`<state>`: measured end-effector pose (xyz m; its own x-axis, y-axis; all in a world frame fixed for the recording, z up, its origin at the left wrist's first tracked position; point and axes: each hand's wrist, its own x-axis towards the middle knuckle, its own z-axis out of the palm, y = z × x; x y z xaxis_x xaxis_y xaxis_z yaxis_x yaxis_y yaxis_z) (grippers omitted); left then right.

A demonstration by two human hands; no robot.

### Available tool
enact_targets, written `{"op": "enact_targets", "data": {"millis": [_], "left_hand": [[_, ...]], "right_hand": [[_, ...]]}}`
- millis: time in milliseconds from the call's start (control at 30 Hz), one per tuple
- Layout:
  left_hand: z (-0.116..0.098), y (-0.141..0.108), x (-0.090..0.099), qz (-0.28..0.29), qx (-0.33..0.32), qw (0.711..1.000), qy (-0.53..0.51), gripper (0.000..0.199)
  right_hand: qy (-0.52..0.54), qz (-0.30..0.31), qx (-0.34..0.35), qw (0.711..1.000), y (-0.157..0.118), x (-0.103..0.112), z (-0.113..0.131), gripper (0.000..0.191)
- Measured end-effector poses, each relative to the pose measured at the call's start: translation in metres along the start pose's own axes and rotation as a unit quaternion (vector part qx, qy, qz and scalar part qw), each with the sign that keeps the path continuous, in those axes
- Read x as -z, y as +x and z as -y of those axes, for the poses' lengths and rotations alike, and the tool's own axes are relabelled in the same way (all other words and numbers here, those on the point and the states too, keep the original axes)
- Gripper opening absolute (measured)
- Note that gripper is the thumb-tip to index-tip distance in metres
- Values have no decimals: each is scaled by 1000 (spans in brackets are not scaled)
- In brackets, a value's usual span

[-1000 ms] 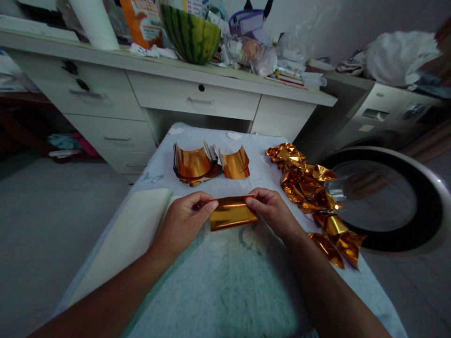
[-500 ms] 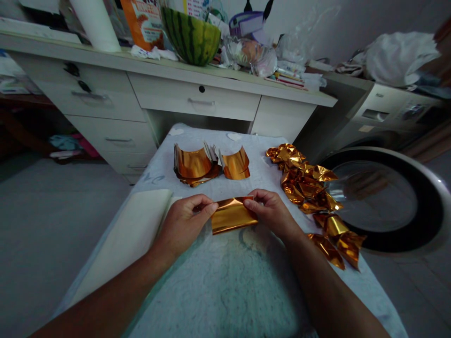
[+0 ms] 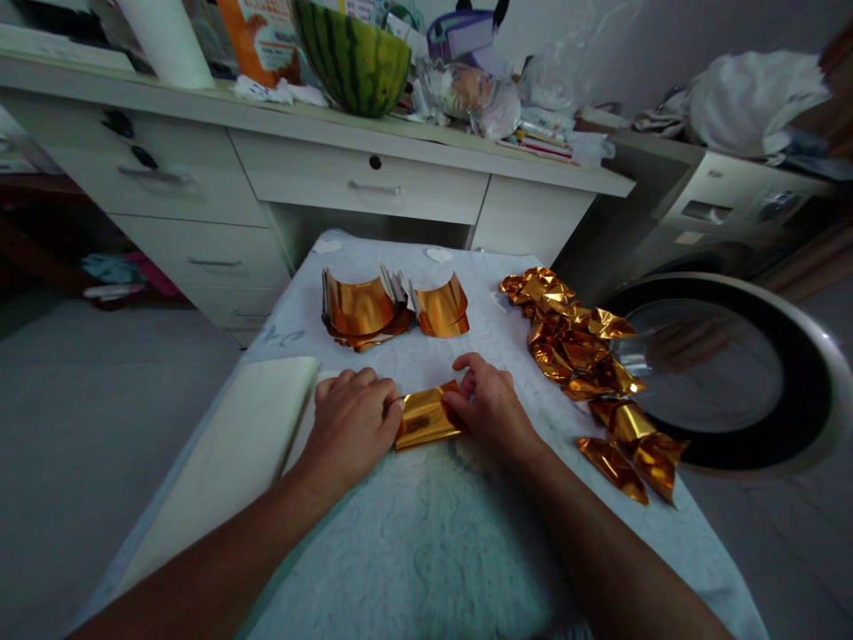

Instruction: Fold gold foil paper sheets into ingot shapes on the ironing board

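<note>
A shiny gold foil paper [image 3: 426, 418], folded into a flat strip, lies low over the cloth between my hands. My left hand [image 3: 353, 418] is closed with the strip's left end pinched at the thumb. At the right end my right hand [image 3: 491, 407] has its thumb on the foil; the index finger is bent and lifted, and the other fingers are partly hidden. Beyond the hands stand two curled stacks of gold foil sheets, a larger left stack [image 3: 363, 307] and a smaller right stack [image 3: 441, 311]. Folded gold foil pieces [image 3: 566, 342] form a heap to the right.
The cloth-covered table [image 3: 413, 542] has a white paper-like slab [image 3: 227, 453] along its left side. Behind it is a white desk [image 3: 360, 173] with half a watermelon [image 3: 353, 58] and clutter on top. A washing machine's open round door [image 3: 720, 373] reaches close to the table's right edge.
The foil has gone from a raised, wider sheet to a narrower strip lower on the table. My left fingers have curled over, and my right hand has shifted slightly left, its index finger lifting.
</note>
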<state>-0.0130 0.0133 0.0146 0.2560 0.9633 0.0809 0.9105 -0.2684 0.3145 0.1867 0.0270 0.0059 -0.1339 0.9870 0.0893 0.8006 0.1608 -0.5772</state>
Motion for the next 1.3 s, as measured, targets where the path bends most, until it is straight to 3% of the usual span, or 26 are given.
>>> {"op": "enact_targets", "data": {"millis": [267,400,467,633,800,967,1300], "left_hand": [[0,1,-5,2,3,999,51,18],[1,0,-8,-37,19,999,25,14],[1,0,-8,-50,17,999,10,19],[0,4,-8,-9,-24,1000,-17,13],[0,6,-9,21,-17,998,-48,20],[1,4,-9,29,-16,998,-56,15],[6,-4,-9,46,-51,996,-53,27]], "right_hand": [[-83,-13,-1,996,-1,-6,1,25],[-120,-27,22,992,-3,-3,4,16],[-121,-3,65,991,-3,-1,6,10],[-89,81,156,980,-2,1,8,23],[-81,87,144,982,-5,5,13,23],[-122,84,110,983,-8,4,22,8],[-203,74,112,970,-14,-1,25,11]]}}
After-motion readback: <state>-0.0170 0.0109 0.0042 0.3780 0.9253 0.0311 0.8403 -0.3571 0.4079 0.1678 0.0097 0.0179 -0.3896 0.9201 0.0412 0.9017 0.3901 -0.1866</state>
